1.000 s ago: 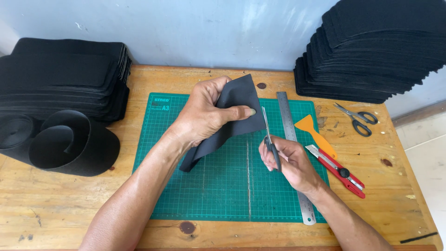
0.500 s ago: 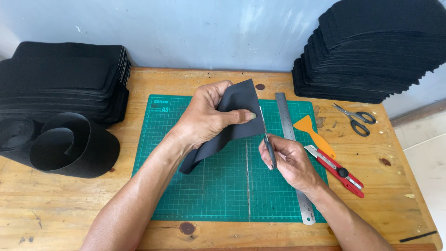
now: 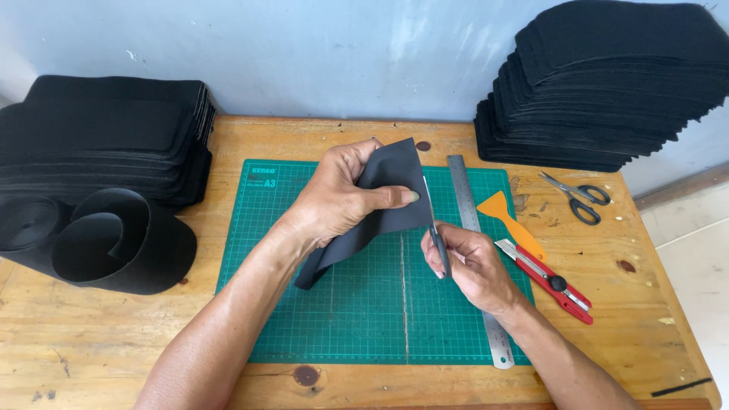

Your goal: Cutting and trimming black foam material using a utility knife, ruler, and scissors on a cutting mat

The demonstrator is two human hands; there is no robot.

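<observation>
My left hand [image 3: 342, 199] holds a black piece of sheet material [image 3: 395, 171] lifted above the green cutting mat [image 3: 304, 319], thumb pressed on its front face. My right hand [image 3: 471, 266] grips a thin dark-handled blade tool [image 3: 434, 228], its metal tip resting against the right edge of the black piece. Both hands hover over the middle of the mat.
A steel ruler [image 3: 465, 197] lies along the mat's right edge. To its right lie an orange scraper [image 3: 510, 220], a red utility knife [image 3: 550, 282] and scissors [image 3: 577, 197]. Stacks of black cut pieces stand back left [image 3: 106, 137] and back right [image 3: 607, 91]; a black roll [image 3: 114, 243] sits left.
Hardly anything differs: the left hand keeps the black piece raised, and the right hand with the blade has shifted only slightly along the piece's right edge.
</observation>
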